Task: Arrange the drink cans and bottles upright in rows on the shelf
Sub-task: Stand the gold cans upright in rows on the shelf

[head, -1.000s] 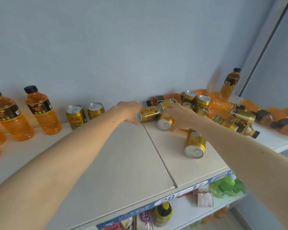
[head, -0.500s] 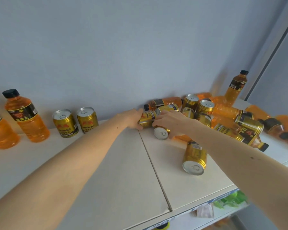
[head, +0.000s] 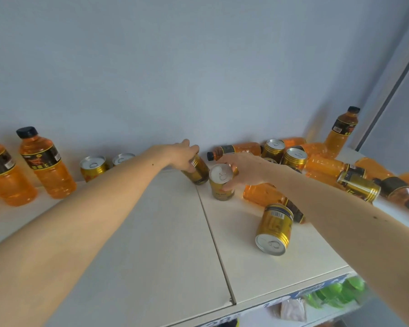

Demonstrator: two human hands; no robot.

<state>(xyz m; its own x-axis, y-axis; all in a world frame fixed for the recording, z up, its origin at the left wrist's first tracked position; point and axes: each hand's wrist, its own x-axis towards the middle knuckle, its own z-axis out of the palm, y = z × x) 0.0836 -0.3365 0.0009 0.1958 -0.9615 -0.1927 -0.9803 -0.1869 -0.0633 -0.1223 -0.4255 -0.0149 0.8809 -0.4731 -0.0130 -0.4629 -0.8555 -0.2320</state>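
A cream shelf point(head: 151, 244) made of two boards is seen from above, with a seam running from the back wall to the front edge near the middle. The left board is largely bare from the seam to the front edge, and open room is also left at the front of the right board around one lying can point(head: 274, 228), whose lid faces the front edge. Against the wall at the left, two upright cans point(head: 93, 167) are stood side by side, and upright bottles point(head: 45, 164) are lined further left, the outermost cut by the frame edge. At the right rear, a heap of lying bottles and cans point(head: 316, 166) is crowded toward the corner, with one upright bottle point(head: 341, 129) behind it near the shelf's right end.

A tilted can point(head: 197, 169) is gripped by the left hand point(head: 183, 155), fingers curled over its upper end, just left of the seam. A second can point(head: 221, 181) is held upright by the right hand point(head: 243, 169), fingers wrapped round its far side, its base near the shelf just right of the seam. The two held cans are close beside each other.

Compared with half a second earlier, the right hand's can has been turned from lying with its lid forward to standing, and the left hand's can has been raised from lying to a slant; the lone lying can has not been moved
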